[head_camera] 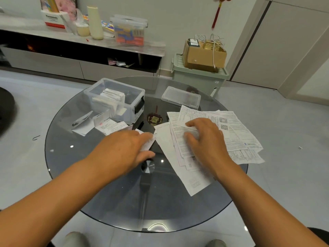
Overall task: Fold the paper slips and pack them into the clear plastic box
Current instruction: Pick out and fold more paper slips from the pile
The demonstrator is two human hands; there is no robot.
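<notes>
A clear plastic box (135, 91) stands open at the back left of the round glass table (106, 184), with several folded slips inside. Its clear lid (180, 97) lies to the right. A loose pile of printed paper slips (238, 132) spreads over the table's right half. My right hand (204, 139) rests on this pile, fingers curled onto the sheets. My left hand (128, 148) holds a small folded slip (148, 144) by its fingertips, near the table's middle. Several more folded slips (106, 124) lie in front of the box.
A long white slip (179, 168) reaches toward the table's front right. A red and gold ornament (154, 119) shows under the glass. Behind are a shelf with containers (130, 30) and a green bin (199, 77) carrying a cardboard box (204, 54). Grey tiled floor surrounds the table.
</notes>
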